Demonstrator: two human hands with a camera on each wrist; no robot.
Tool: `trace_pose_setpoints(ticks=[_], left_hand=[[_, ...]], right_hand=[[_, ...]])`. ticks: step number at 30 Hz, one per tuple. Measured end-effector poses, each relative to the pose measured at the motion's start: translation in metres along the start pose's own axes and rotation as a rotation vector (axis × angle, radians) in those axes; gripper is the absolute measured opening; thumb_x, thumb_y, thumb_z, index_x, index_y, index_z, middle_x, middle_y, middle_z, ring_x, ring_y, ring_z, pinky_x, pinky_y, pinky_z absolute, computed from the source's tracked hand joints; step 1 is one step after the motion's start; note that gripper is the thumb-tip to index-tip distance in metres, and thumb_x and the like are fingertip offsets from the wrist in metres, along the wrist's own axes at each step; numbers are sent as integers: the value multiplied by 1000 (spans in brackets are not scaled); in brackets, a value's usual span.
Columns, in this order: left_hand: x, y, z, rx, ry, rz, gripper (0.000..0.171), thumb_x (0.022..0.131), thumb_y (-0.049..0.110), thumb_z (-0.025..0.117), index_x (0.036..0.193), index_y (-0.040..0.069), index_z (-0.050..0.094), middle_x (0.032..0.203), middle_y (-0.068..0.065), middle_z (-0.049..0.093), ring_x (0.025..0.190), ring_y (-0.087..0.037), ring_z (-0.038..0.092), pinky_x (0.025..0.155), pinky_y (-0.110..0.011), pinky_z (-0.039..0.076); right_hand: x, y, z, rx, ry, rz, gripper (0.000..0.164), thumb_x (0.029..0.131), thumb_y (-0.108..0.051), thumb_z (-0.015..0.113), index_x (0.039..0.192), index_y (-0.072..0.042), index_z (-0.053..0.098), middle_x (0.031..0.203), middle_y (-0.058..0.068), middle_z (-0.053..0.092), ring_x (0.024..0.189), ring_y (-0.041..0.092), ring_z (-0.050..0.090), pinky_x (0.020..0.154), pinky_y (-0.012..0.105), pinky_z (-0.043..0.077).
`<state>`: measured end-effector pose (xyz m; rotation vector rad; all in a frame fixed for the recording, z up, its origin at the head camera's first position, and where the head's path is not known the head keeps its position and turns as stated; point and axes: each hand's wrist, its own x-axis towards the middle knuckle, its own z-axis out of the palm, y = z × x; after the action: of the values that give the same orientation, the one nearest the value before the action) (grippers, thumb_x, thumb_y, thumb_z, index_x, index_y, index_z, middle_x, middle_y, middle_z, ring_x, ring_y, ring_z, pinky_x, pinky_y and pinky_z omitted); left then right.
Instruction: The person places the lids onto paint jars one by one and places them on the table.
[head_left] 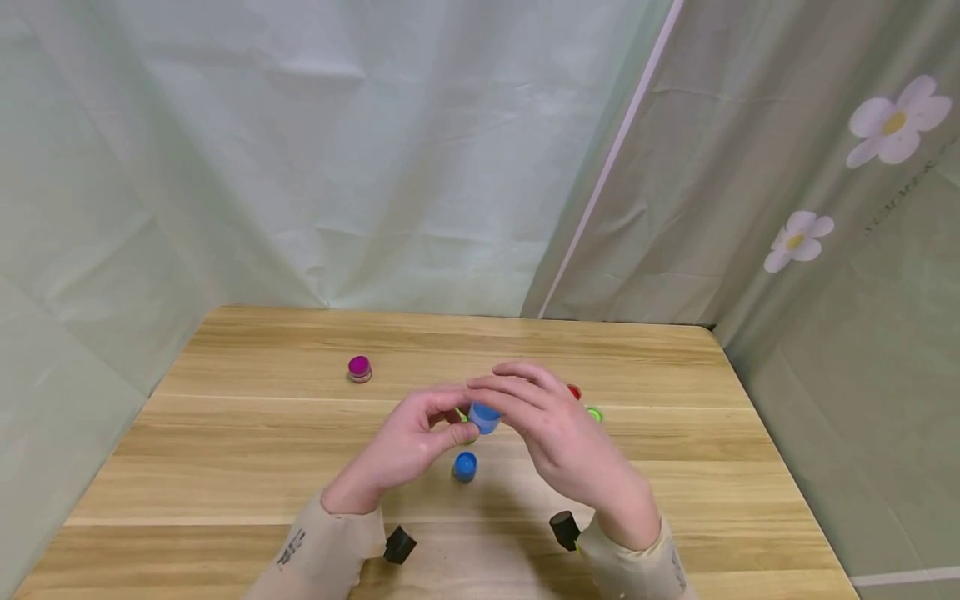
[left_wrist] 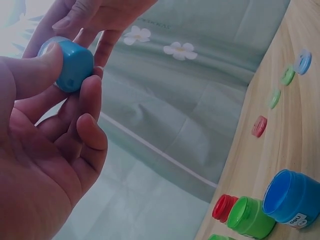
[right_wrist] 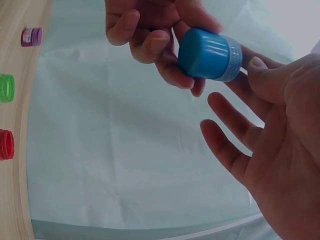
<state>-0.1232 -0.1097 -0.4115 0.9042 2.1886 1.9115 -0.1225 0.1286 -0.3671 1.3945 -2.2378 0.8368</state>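
My left hand (head_left: pixel 416 437) pinches a small blue jar (head_left: pixel 484 419) between thumb and fingers, above the table. In the right wrist view the jar lies on its side, with a ribbed, lighter blue lid (right_wrist: pixel 233 60) facing my right hand (head_left: pixel 562 437). The right fingers reach out over and behind the jar, and the right thumb (right_wrist: pixel 262 75) is close beside the lid. Below the hands stands a second blue jar (head_left: pixel 465 467), without a lid, on the table. A green jar (left_wrist: pixel 250 218) and a red jar (left_wrist: pixel 225 207) stand behind it, largely hidden by the hands in the head view.
A purple jar (head_left: pixel 360 369) stands at the back left of the wooden table (head_left: pixel 225 450). Several loose lids lie to the right, among them a red lid (left_wrist: pixel 259 127), a green lid (left_wrist: pixel 287 75) and a blue lid (left_wrist: pixel 302 62). Curtains (head_left: pixel 337 167) hang behind the table.
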Motion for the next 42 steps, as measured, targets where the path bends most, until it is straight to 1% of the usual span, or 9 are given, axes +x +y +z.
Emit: trace_pose_setpoints(ticks=[3, 9, 20, 25, 29, 32, 35, 39, 42], left_hand=[[0, -1, 1, -6, 2, 19, 28, 100, 2, 73, 128, 4, 77, 130, -4, 74, 106, -21, 67, 87, -33, 55], [1, 0, 1, -5, -5, 6, 29, 100, 3, 74, 129, 7, 77, 128, -1, 75, 103, -22, 67, 85, -32, 55], [-1, -2, 1, -5, -5, 1, 35, 98, 6, 77, 133, 11, 77, 116, 0, 76, 92, -23, 64, 75, -31, 50], [0, -2, 3, -23, 8, -24, 35, 99, 11, 79, 133, 13, 77, 108, -1, 76, 90, -24, 65, 72, -30, 49], [0, -2, 4, -27, 13, -14, 31, 99, 13, 79, 130, 11, 78, 109, -1, 77, 92, -24, 66, 76, -30, 51], [-1, -1, 3, -22, 26, 3, 31, 100, 12, 78, 131, 8, 76, 109, -1, 77, 94, -23, 67, 81, -32, 53], [-2, -1, 2, -12, 32, 5, 33, 102, 12, 75, 134, 5, 73, 107, -1, 76, 97, -23, 68, 87, -34, 54], [-3, 0, 2, -19, 21, -15, 35, 104, 11, 72, 138, 4, 70, 107, -2, 74, 97, -26, 69, 90, -37, 56], [-2, 1, 2, -40, 10, -25, 33, 105, 10, 69, 138, 2, 68, 108, -6, 73, 97, -30, 70, 88, -37, 59]], right_hand=[[0, 1, 1, -3, -8, -15, 38, 117, -12, 38, 142, -11, 67, 141, 0, 67, 140, 29, 53, 119, 41, 40], [-2, 1, 1, -3, 7, 14, 30, 113, -26, 55, 135, -13, 71, 134, 1, 65, 135, 27, 55, 115, 40, 44], [-3, 1, 4, -45, 51, 99, 44, 102, -52, 65, 125, -16, 73, 118, -3, 62, 118, 23, 56, 101, 36, 48], [-2, -2, 8, -53, 84, 198, 54, 96, -66, 61, 115, -16, 70, 111, -6, 62, 106, 17, 56, 92, 32, 49], [-2, -4, 10, -38, 72, 259, 64, 96, -71, 52, 123, -15, 67, 112, -5, 61, 105, 16, 54, 89, 33, 49], [-2, -4, 9, -41, 70, 234, 65, 103, -68, 46, 138, -16, 65, 124, -3, 61, 113, 19, 53, 92, 36, 47], [-3, -3, 6, -52, 78, 145, 56, 111, -55, 45, 149, -17, 61, 137, 1, 59, 121, 24, 54, 98, 40, 46], [-1, -1, 3, -42, 75, 26, 46, 116, -36, 43, 153, -12, 57, 146, 5, 58, 131, 28, 54, 108, 43, 45], [0, 0, 2, -23, 56, -10, 43, 117, -29, 43, 153, -9, 56, 148, 5, 58, 135, 28, 53, 113, 42, 43]])
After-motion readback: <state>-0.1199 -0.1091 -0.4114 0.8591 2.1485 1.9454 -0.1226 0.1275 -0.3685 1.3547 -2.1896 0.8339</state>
